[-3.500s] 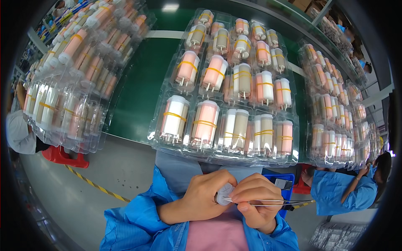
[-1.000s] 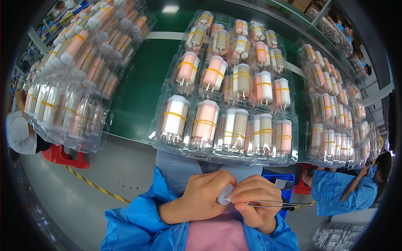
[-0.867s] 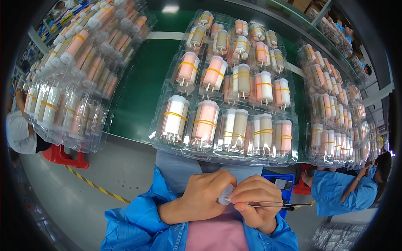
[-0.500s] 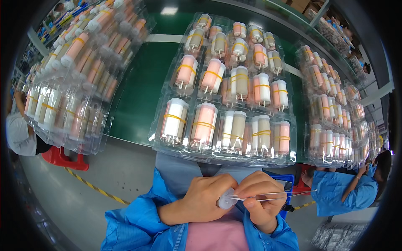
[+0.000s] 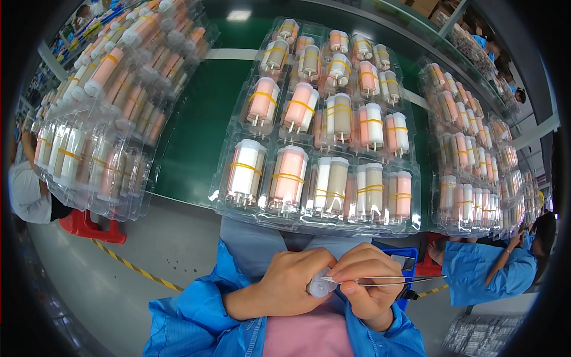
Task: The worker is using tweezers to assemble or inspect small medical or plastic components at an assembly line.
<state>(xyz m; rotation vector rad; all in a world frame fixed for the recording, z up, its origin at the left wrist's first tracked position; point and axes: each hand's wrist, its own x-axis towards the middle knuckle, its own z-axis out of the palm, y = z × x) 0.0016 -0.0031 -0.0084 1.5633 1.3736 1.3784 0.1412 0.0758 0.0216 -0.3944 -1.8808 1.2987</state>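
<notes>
My left hand (image 5: 285,279) is closed around a small piece with a translucent whitish round end (image 5: 322,287). That end faces right, and the rest of the piece is hidden in my fingers. My right hand (image 5: 372,279) pinches a pair of thin metal tweezers (image 5: 410,279). Their long arms run out to the right of my fingers, while the tips touch or nearly touch the round end; fingers partly hide the contact. Both hands are held close together in front of my body, below the near edge of the clear plastic tray (image 5: 369,229).
The tray holds rows of pink, white and grey-beige cylinders (image 5: 291,178) bundled with yellow bands, on a green table (image 5: 190,131). Stacked trays stand left (image 5: 119,137) and right (image 5: 470,184). A blue bin (image 5: 404,253) is beyond my right hand. A co-worker in blue (image 5: 488,268) sits at right.
The far ends of the tweezers have swung slightly downward and their arms look closer together. Both hands stay in nearly the same place, with the round end tilted a little differently.
</notes>
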